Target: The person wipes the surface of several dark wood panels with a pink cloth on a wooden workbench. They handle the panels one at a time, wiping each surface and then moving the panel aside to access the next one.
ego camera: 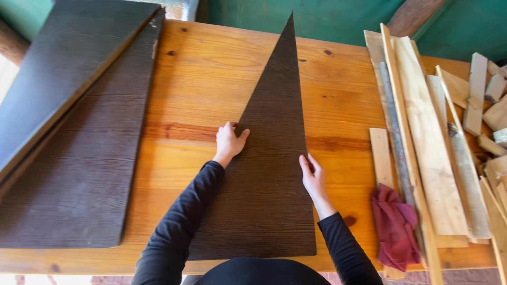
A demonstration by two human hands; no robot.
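A dark brown triangular wood panel (269, 158) lies flat on the orange wooden table (211, 79), its sharp tip pointing away from me. My left hand (229, 141) grips the panel's slanted left edge, thumb on top. My right hand (312, 177) holds the straight right edge, fingers curled around it. Both arms wear black sleeves.
Two large dark brown boards (79, 132) are stacked on the table's left side. A pile of pale wood strips and offcuts (438, 137) covers the right side. A dark red cloth (395, 226) lies at the near right edge. A green wall (327, 16) is behind.
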